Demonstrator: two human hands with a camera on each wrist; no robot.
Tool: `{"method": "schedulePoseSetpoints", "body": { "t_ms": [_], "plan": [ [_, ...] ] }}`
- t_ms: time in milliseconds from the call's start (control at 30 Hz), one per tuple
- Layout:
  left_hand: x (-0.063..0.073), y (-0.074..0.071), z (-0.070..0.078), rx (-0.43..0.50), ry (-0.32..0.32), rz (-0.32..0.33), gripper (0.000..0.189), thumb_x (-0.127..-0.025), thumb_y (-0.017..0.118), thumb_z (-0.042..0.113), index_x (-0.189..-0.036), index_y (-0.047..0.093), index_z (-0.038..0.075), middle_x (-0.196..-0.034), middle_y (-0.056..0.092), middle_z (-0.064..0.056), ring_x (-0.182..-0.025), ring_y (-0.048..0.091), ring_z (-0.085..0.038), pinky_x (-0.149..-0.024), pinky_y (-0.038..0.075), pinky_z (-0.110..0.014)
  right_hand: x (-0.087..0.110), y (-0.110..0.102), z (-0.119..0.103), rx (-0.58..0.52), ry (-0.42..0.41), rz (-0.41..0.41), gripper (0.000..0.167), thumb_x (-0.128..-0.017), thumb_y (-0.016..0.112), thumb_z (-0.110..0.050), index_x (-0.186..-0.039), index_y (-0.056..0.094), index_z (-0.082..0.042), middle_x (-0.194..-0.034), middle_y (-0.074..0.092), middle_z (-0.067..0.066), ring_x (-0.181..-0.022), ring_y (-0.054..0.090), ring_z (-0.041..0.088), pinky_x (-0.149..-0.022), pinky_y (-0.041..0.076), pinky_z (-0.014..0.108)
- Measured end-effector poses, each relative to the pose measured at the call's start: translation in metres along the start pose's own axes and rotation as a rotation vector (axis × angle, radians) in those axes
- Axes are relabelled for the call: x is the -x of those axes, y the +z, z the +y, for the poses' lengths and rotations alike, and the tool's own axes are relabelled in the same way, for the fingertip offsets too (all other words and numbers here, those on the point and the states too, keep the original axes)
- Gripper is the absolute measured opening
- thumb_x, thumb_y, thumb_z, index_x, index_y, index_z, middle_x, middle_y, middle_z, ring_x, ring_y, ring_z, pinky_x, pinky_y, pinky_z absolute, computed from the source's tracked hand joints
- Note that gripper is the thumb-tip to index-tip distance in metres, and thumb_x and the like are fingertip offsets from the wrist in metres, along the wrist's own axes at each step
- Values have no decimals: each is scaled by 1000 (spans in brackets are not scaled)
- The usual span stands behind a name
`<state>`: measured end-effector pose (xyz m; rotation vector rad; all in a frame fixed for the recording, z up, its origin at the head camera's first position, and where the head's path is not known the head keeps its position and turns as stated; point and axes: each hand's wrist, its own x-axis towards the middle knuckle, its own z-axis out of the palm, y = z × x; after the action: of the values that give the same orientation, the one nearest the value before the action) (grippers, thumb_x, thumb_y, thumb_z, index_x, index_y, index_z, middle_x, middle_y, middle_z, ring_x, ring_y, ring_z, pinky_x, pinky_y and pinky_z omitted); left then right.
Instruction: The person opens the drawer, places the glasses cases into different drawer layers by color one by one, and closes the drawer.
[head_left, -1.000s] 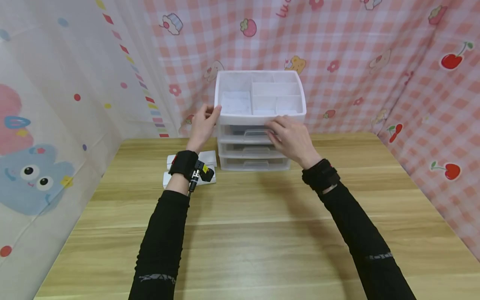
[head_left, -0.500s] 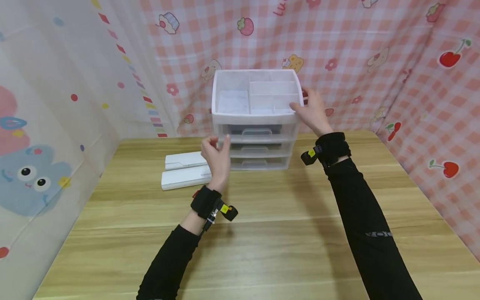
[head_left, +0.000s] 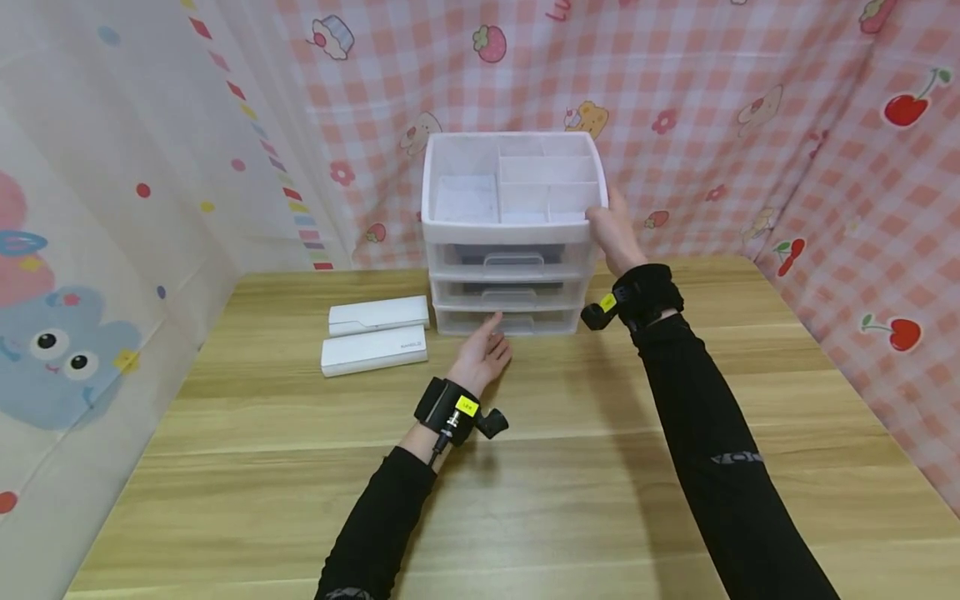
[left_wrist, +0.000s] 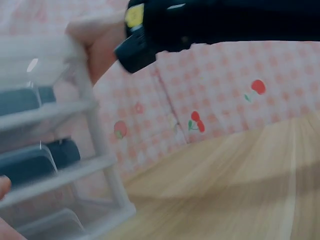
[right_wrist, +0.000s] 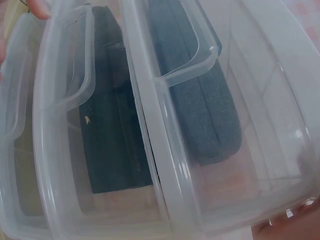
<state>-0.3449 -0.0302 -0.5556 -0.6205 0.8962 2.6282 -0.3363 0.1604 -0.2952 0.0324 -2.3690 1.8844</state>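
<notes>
A white plastic drawer organizer [head_left: 510, 233] with three see-through drawers and a divided top tray stands against the curtain. My right hand [head_left: 617, 232] grips its upper right side, thumb at the tray's front corner. My left hand [head_left: 483, 354] is low in front, thumb raised and fingers loosely bent, right by the bottom drawer [head_left: 461, 322] and its handle. In the right wrist view, the top drawer holds a grey-blue fabric case [right_wrist: 210, 115] and the middle one a dark green case [right_wrist: 115, 145]. Left fingertips [right_wrist: 39, 7] show at that view's upper left.
Two long white cases [head_left: 375, 350] lie side by side on the wooden table [head_left: 247, 467], just left of the organizer. A pink checked curtain [head_left: 697, 100] hangs close behind, and a pale patterned one [head_left: 180, 242] on the left.
My left hand has come off the tray's left side, down and right to the bottom drawer. My right hand has gone from the front edge to grip the organizer's right side.
</notes>
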Motion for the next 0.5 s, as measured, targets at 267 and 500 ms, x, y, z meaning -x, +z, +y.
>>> {"method": "schedulePoseSetpoints", "body": {
  "t_ms": [267,500],
  "plan": [
    [9,12,3,106,10,-85,103,-73,80,36,-151,17,10,-155,25,-10,-141,32,-23,-115,30,-37,0,-3,1,-8,-13,-50,65,-85,34,3,-148,26,-13,-148,35,11,-126,38,25,-111,32,45],
    [29,16,3,80,23,-73,89,-80,75,33,-147,24,7,-149,32,-14,-137,37,-25,-110,37,-33,-1,-3,0,-13,6,-52,66,-86,34,1,-149,23,-13,-150,31,10,-127,35,24,-112,29,44]
  ]
}}
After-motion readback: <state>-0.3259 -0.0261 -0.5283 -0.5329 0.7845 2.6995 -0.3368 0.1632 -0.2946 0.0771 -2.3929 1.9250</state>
